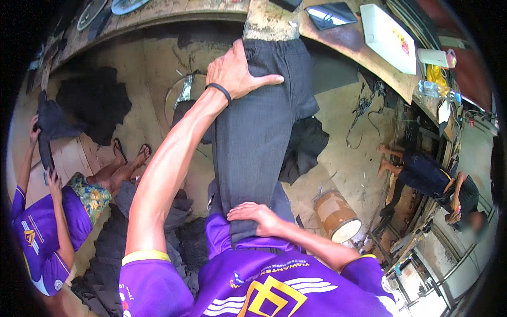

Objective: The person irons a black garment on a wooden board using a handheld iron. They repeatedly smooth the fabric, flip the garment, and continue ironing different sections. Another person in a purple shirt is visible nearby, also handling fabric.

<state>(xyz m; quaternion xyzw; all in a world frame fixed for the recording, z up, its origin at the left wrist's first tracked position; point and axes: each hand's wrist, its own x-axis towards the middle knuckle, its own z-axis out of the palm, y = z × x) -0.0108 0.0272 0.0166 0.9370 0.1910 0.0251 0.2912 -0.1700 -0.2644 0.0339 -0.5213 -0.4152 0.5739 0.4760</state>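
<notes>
A pair of dark grey trousers (253, 142) stretches from the end of a wooden board (272, 24) down to my lap, its elastic-looking waist at the far end. My left hand (237, 71) lies on the left edge near the waist, thumb stretched across the cloth and fingers extended. Close to my body, my right hand (254, 216) rests flat over the near end of a trouser leg, fingers pointing left. Some of that cloth's end is hidden beneath it.
The wooden worktable (322, 34) bears a white box (388, 39) and a plastic bottle (438, 91). Dark cloth piles (113, 248) lie at left. A brown drum (337, 214) stands at right. One person (58, 211) handles dark cloth at left; another person (428, 177) is at right.
</notes>
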